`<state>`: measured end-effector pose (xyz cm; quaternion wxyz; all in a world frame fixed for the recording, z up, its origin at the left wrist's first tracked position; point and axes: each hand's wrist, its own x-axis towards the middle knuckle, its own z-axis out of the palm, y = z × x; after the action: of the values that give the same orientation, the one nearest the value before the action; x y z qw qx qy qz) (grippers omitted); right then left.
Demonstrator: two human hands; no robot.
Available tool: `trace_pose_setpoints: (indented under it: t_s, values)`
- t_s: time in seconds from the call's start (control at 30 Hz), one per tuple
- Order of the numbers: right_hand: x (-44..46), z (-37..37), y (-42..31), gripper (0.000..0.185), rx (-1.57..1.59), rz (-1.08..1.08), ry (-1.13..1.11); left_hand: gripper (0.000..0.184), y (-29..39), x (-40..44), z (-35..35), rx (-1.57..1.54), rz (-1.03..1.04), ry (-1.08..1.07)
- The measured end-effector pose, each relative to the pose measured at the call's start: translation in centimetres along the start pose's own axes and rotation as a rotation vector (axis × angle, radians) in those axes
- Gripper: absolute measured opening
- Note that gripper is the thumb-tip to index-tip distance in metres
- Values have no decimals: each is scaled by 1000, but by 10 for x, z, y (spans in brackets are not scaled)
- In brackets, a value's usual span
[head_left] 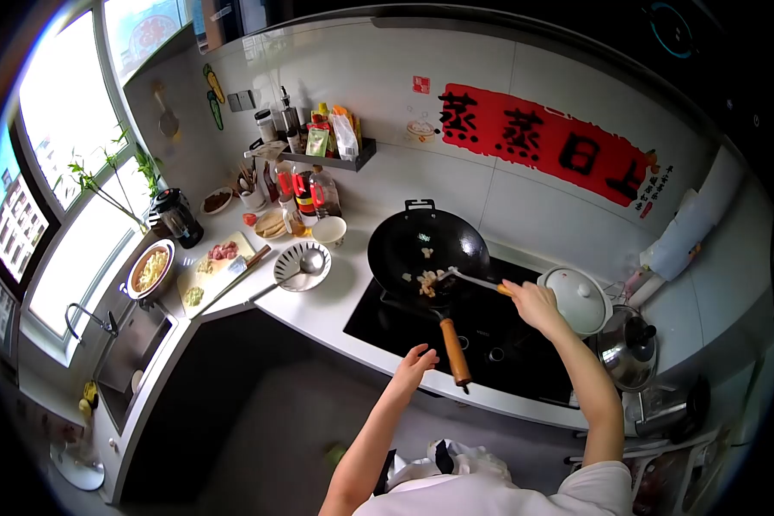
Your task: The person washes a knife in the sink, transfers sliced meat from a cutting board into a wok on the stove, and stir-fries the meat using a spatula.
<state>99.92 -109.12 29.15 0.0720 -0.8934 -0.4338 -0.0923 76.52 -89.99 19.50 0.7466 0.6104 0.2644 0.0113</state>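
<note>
A black wok (396,245) sits on the dark glass cooktop (507,344), its wooden handle (455,353) pointing toward me. Several small pale pieces of food (428,282) lie in the bottom of the wok. My right hand (535,305) is wrapped round the handle end of a spatula (477,281), whose metal head reaches in among the pieces. Just left of the wok handle, my left hand (416,365) hovers apart from it, fingers spread and holding nothing.
A lidded white pot (574,299) and a steel pot (628,348) stand to the right. Leftward are a striped bowl (289,279) with a ladle (311,261), a cutting board (191,280) with chopped food and a knife (240,266), bottles (324,193) and a sink (133,353).
</note>
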Motion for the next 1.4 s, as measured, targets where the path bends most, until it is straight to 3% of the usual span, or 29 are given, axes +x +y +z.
trace_pose_setpoints:
  t_s: [0.1,0.13,0.23,0.37,0.43,0.57,0.77,1.03,1.4]
  values:
    - [22,8,2,34,38,-21,77,64,2,-7,31,-150,-142,-38]
    - [33,20,0,35,30,-9,92,53,-1,-5,36,-212,-176,-75]
    - [54,49,-15,32,22,81,73,46,2,-8,44,-380,-227,-247]
    - [63,68,-17,29,-2,74,90,40,5,-6,57,-569,-258,-208]
    - [53,52,-12,29,6,72,1,40,3,-5,63,-595,-262,-135]
    - [24,6,2,30,-77,9,81,27,-2,0,67,-602,-260,-46]
    - [10,-23,5,36,-157,33,4,23,1,-6,66,-613,-265,-83]
    - [-12,-21,-8,37,172,220,-35,36,-4,-17,62,-670,-232,-187]
    - [-55,-38,-48,35,253,68,-47,48,-14,0,80,-1002,-317,-121]
